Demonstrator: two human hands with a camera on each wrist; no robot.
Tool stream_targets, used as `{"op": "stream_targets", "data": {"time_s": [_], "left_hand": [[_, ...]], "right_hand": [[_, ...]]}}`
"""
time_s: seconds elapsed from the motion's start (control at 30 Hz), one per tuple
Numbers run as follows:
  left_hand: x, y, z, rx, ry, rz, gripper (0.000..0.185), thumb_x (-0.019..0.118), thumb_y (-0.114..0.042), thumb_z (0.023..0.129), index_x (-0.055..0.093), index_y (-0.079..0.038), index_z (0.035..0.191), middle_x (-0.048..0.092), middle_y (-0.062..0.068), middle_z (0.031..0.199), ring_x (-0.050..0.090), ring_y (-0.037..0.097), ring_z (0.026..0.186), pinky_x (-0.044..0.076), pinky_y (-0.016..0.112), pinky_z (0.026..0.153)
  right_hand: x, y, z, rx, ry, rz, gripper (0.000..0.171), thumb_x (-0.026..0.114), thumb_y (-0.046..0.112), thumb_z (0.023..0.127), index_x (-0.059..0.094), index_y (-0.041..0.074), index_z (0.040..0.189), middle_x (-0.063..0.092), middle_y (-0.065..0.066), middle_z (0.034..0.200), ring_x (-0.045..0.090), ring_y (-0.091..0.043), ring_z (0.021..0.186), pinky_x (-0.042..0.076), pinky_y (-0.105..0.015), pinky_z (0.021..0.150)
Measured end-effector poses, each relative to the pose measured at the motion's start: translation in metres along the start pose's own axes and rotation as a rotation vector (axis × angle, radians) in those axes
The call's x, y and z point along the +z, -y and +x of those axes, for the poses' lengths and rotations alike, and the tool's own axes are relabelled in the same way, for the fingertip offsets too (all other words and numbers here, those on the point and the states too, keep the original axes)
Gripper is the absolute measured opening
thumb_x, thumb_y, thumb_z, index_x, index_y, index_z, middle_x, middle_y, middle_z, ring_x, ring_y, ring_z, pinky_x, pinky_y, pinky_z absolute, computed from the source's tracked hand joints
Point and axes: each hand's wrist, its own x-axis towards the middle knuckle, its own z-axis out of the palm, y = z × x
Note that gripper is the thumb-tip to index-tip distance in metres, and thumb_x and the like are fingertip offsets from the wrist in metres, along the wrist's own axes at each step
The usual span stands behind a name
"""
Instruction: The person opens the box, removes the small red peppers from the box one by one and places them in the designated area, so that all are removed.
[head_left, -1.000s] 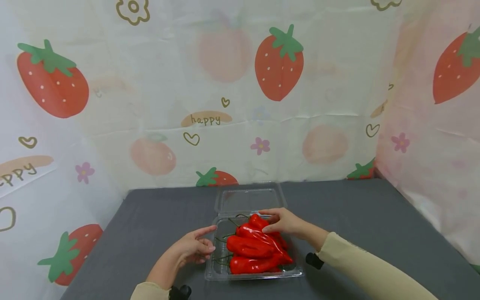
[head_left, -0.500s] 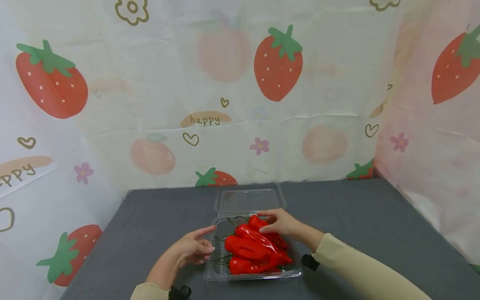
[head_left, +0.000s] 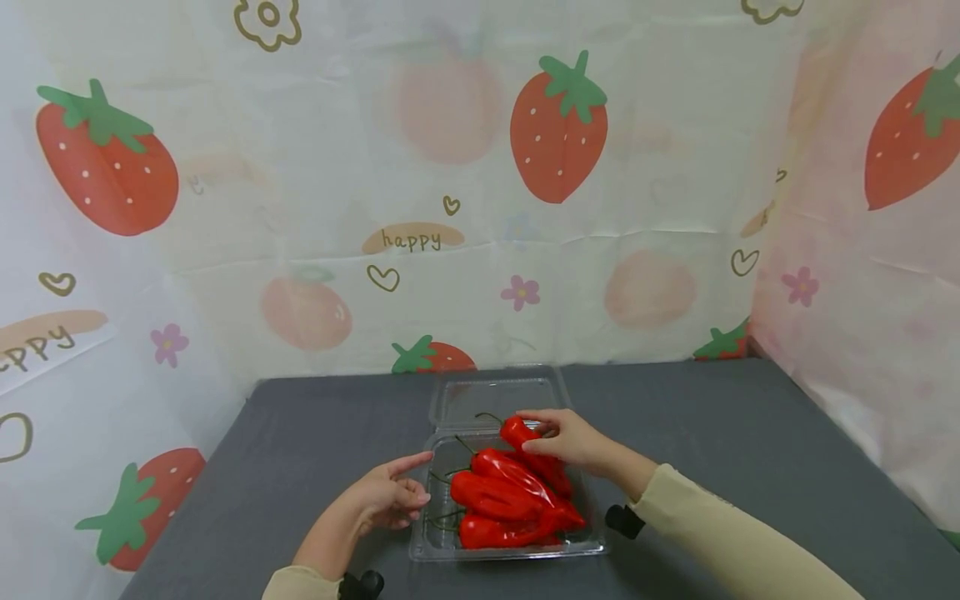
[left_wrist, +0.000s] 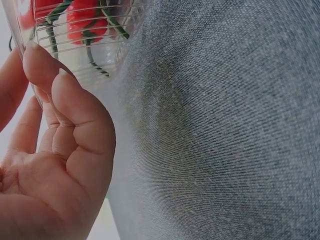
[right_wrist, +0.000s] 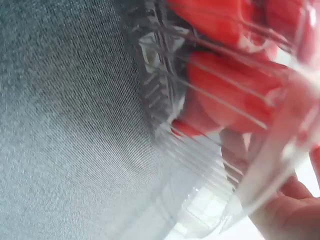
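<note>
On the left, a strawberry-printed curtain (head_left: 97, 250) hangs beside the grey table (head_left: 300, 433). The left hand (head_left: 382, 496) rests at the left wall of the clear plastic box (head_left: 442, 542), its forefinger stretched toward the box and the other fingers (left_wrist: 47, 75) loosely curled, their tips against the ribbed plastic in the left wrist view; they grip nothing.

The box sits near the front middle of the table, its hinged lid (head_left: 495, 400) lying open and flat on the far side. Inside lie several red peppers (head_left: 502, 500) with thin dark green stems, stacked lengthwise, some wrapped in glossy film.

To the right, the right hand (head_left: 562, 437) reaches over the far end of the box and pinches the topmost pepper (head_left: 525, 442) between thumb and fingertips; that pepper's far end is tilted up above the pile, its stem curling toward the lid. The right wrist view shows red peppers blurred through the box's ribbed wall. A beige sleeve (head_left: 720, 533) covers the right forearm.
</note>
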Motion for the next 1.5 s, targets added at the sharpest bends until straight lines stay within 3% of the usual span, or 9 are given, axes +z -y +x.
{"op": "stream_targets", "data": {"time_s": [0.3, 0.67, 0.93, 1.13, 1.27, 1.5], "left_hand": [[0.000, 0.000, 0.001, -0.008, -0.007, 0.000, 0.071, 0.062, 0.006, 0.089, 0.028, -0.002, 0.151, 0.056, -0.002, 0.071, 0.055, 0.010, 0.056, 0.042, 0.024, 0.053], [-0.001, -0.001, -0.001, -0.008, 0.005, -0.001, 0.072, 0.062, 0.006, 0.089, 0.027, -0.002, 0.152, 0.056, -0.003, 0.071, 0.055, 0.010, 0.056, 0.043, 0.024, 0.054], [-0.001, -0.001, 0.000, -0.014, 0.007, -0.004, 0.071, 0.062, 0.006, 0.089, 0.028, -0.003, 0.152, 0.056, -0.002, 0.071, 0.055, 0.010, 0.056, 0.043, 0.024, 0.054], [-0.001, -0.002, 0.000, -0.018, 0.015, -0.003, 0.071, 0.061, 0.006, 0.090, 0.027, -0.002, 0.152, 0.056, -0.002, 0.071, 0.054, 0.010, 0.057, 0.042, 0.024, 0.054], [-0.001, -0.003, -0.002, -0.024, 0.017, -0.005, 0.071, 0.061, 0.006, 0.091, 0.026, -0.002, 0.152, 0.056, -0.002, 0.071, 0.054, 0.010, 0.057, 0.042, 0.023, 0.054], [-0.001, -0.004, -0.003, -0.022, 0.026, -0.005, 0.071, 0.060, 0.005, 0.091, 0.025, -0.003, 0.153, 0.056, -0.002, 0.071, 0.054, 0.010, 0.057, 0.042, 0.024, 0.054]], "right_hand": [[-0.013, 0.003, -0.005, 0.062, -0.048, 0.157, 0.054, 0.061, 0.012, 0.095, 0.044, 0.005, 0.146, 0.056, -0.022, 0.127, 0.062, -0.025, 0.089, 0.056, -0.044, 0.066], [-0.028, 0.004, -0.010, 0.048, -0.056, 0.288, 0.051, 0.045, 0.013, 0.100, 0.035, -0.002, 0.148, 0.060, -0.022, 0.118, 0.062, -0.025, 0.087, 0.055, -0.042, 0.063], [-0.031, -0.004, -0.011, 0.045, -0.045, 0.361, 0.053, 0.036, 0.017, 0.105, 0.021, -0.002, 0.152, 0.056, -0.025, 0.123, 0.064, -0.037, 0.100, 0.056, -0.041, 0.075], [-0.031, -0.009, -0.014, 0.011, 0.019, 0.393, 0.061, 0.039, 0.030, 0.106, 0.016, -0.003, 0.151, 0.058, -0.021, 0.119, 0.065, -0.031, 0.096, 0.055, -0.040, 0.074], [-0.031, -0.014, -0.011, 0.002, 0.075, 0.413, 0.066, 0.039, 0.037, 0.105, 0.016, -0.006, 0.151, 0.057, -0.021, 0.121, 0.063, -0.034, 0.103, 0.054, -0.039, 0.079], [-0.033, -0.016, -0.009, 0.037, 0.096, 0.543, 0.069, 0.047, 0.025, 0.104, 0.009, -0.007, 0.151, 0.037, -0.031, 0.141, 0.057, -0.044, 0.114, 0.048, -0.048, 0.092]]}}
